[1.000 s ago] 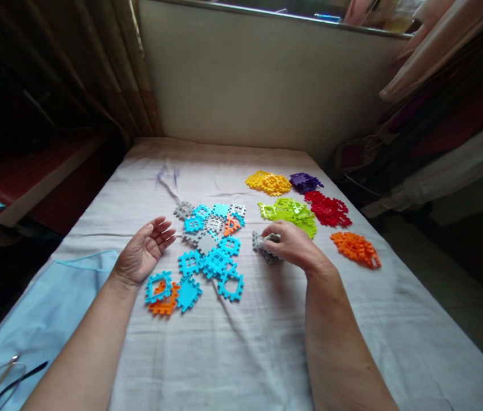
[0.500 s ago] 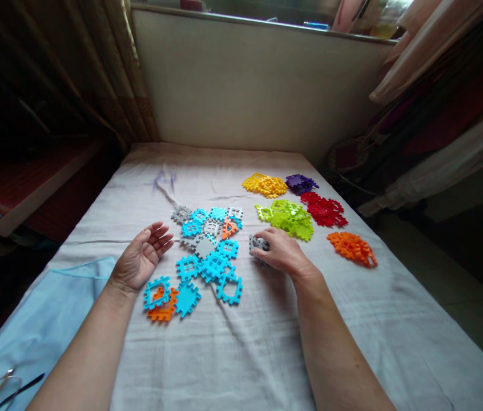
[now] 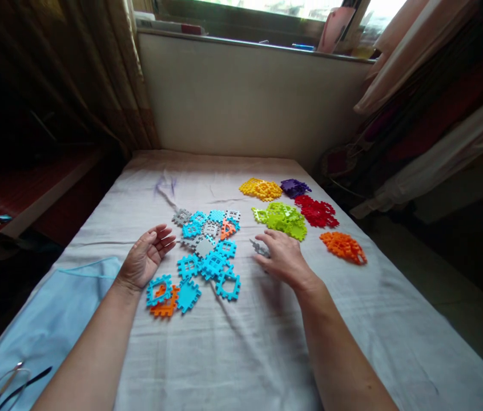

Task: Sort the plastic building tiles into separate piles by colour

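My right hand (image 3: 285, 255) is just above the sheet, right of the mixed pieces, with a grey interlocking plastic tile (image 3: 260, 247) between its thumb and fingers. The tile looks tilted and is partly hidden by the hand. My left hand (image 3: 148, 257) rests palm inward, fingers loosely spread, holding nothing. Beside it lies a loose spread of toothed tiles: blue tiles (image 3: 216, 265), grey tiles (image 3: 204, 246) and a few orange ones, such as the orange tile (image 3: 165, 307) under a blue frame. Some have window-like cut-outs.
Piles sorted by colour lie at the right: yellow pile (image 3: 260, 189), purple pile (image 3: 295, 188), green pile (image 3: 282, 218), red pile (image 3: 316, 210) and orange pile (image 3: 343, 247). A light blue cloth (image 3: 74, 308) with glasses (image 3: 19, 385) lies at the left edge. Curtains hang on both sides.
My right hand has risen slightly off the sheet, its thumb and fingers showing further apart around the grey tile. My left hand stays put. The view has tilted up a little.
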### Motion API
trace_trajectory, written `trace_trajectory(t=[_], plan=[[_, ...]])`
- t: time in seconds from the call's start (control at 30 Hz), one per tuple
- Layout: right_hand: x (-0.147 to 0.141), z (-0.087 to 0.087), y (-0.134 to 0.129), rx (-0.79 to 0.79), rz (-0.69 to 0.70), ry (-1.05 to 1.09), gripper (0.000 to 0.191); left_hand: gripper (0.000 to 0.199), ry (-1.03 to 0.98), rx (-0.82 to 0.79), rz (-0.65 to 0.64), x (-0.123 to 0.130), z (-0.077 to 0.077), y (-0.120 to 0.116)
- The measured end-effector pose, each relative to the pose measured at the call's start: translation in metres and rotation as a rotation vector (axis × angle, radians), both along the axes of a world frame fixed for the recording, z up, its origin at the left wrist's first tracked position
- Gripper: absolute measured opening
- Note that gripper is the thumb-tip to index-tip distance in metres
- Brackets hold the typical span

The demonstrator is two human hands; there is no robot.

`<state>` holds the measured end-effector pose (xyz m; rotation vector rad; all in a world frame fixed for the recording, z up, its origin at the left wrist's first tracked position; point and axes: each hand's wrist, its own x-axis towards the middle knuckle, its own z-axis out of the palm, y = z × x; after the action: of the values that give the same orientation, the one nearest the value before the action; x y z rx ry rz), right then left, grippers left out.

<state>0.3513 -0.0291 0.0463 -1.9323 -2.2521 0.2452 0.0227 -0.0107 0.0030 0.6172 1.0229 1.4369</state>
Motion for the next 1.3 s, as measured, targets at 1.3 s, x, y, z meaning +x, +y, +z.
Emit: trace_trajectory(t=[1.3], plan=[[-0.018,0.009,-0.014,0.014,-0.026,-0.110,0.029,0.020,0.001,-0.035,-0.006,-0.002,0.002,0.002]])
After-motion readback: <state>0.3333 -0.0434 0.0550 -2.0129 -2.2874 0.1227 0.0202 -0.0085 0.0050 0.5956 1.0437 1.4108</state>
